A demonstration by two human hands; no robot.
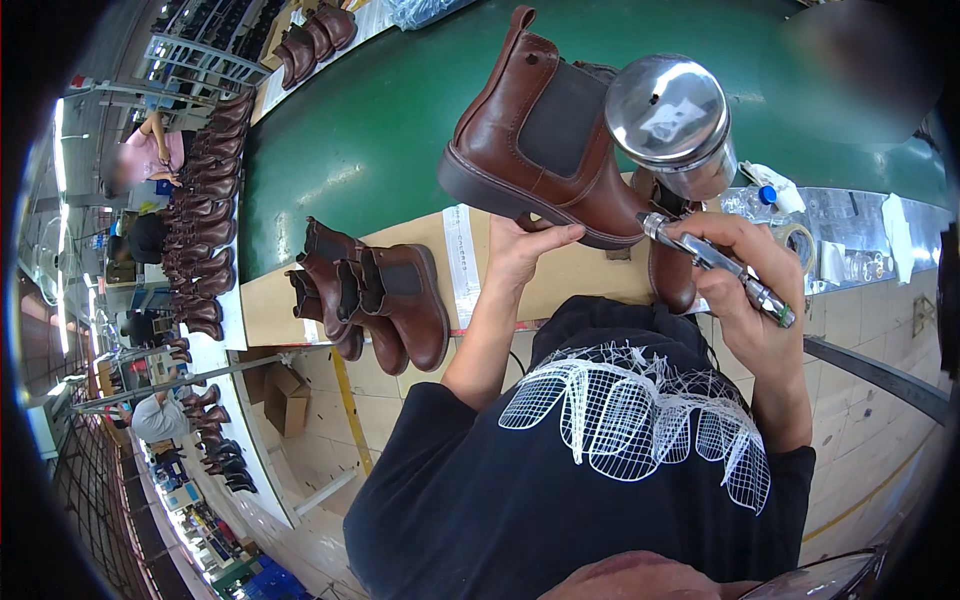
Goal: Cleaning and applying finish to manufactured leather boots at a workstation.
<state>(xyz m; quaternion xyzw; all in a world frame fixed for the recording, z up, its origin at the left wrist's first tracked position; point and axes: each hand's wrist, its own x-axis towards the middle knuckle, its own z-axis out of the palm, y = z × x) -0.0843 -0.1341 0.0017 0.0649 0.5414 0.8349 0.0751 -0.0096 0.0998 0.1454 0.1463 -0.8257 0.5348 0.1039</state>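
Observation:
A brown leather ankle boot (pixel 590 190) with a dark elastic side panel is held up by my left hand (pixel 520 250), which grips it under the sole. The boot is tilted, its heel toward the left and its toe toward my right hand. My right hand (pixel 750 270) is closed around a metal spray gun (pixel 725 265) with a shiny round cup (pixel 672 115) on top. The gun's nozzle points at the boot's toe, very close to it. Behind the gun, another brown boot (pixel 672 265) is partly hidden.
Several brown boots (pixel 400 300) stand on brown cardboard (pixel 275 300) at the left. A green work surface (pixel 350 180) stretches beyond. A blue-capped clear bottle (pixel 767 195) and a tape roll (pixel 797 245) lie at the right. Rows of boots (pixel 210 230) and other people (pixel 150 160) are far left.

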